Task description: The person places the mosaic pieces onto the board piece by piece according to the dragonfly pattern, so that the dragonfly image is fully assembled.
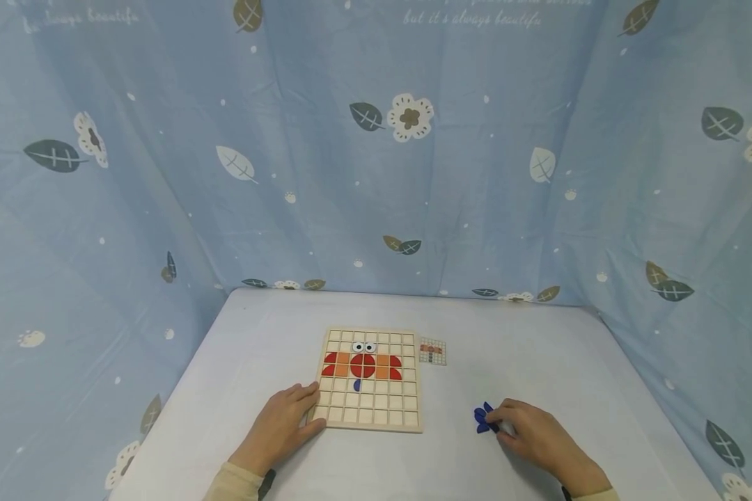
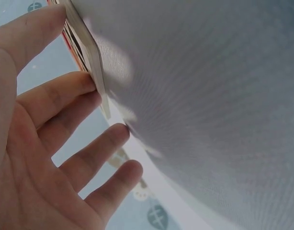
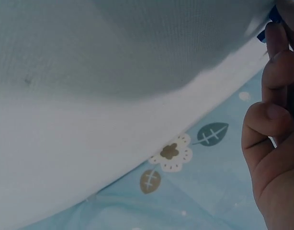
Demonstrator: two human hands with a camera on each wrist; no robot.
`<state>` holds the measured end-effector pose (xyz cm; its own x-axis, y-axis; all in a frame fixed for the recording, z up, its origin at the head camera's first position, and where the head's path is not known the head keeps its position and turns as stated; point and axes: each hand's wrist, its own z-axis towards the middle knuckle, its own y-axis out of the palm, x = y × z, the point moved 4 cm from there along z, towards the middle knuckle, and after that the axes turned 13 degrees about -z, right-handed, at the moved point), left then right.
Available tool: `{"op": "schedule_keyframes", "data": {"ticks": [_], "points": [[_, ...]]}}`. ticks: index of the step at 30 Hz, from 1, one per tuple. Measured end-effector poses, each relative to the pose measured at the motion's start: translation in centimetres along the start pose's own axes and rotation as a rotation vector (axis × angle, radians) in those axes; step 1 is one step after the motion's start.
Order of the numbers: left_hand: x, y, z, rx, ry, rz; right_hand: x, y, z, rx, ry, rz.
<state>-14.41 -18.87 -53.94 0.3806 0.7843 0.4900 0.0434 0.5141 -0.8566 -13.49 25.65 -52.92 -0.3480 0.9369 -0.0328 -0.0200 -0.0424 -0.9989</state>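
Note:
A wooden grid board (image 1: 369,417) lies on the table with red, orange and eye-patterned tiles set in a crab-like pattern. One blue rounded tile (image 1: 357,385) sits in a cell below the red circle. My left hand (image 1: 285,426) steadies the board's left edge, fingers spread, with thumb and fingertips touching the frame (image 2: 92,52) in the left wrist view. To the right of the board, my right hand (image 1: 533,433) has thumb and index finger around a dark blue tile (image 1: 494,426) at a small cluster of blue tiles (image 1: 480,415). Its other fingers are curled.
A small pattern card (image 1: 433,351) showing a similar picture on a grid lies against the board's right side. The white table (image 1: 507,348) is bounded by a blue curtain (image 1: 326,209) with leaves and flowers at the back and sides.

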Motion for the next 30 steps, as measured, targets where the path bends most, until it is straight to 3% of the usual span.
{"op": "schedule_keyframes", "data": {"ticks": [11, 22, 30], "points": [[0.23, -0.35, 0.10, -0.003, 0.020, 0.006, 0.18, -0.09, 0.02, -0.042, 0.123, 0.002], [0.14, -0.19, 0.27, -0.012, 0.013, 0.009, 0.28, 0.00, 0.17, -0.101, 0.110, 0.010], [0.17, -0.06, 0.15, -0.014, 0.008, 0.017, 0.36, 0.22, 0.05, -0.101, 0.109, 0.015]]}}
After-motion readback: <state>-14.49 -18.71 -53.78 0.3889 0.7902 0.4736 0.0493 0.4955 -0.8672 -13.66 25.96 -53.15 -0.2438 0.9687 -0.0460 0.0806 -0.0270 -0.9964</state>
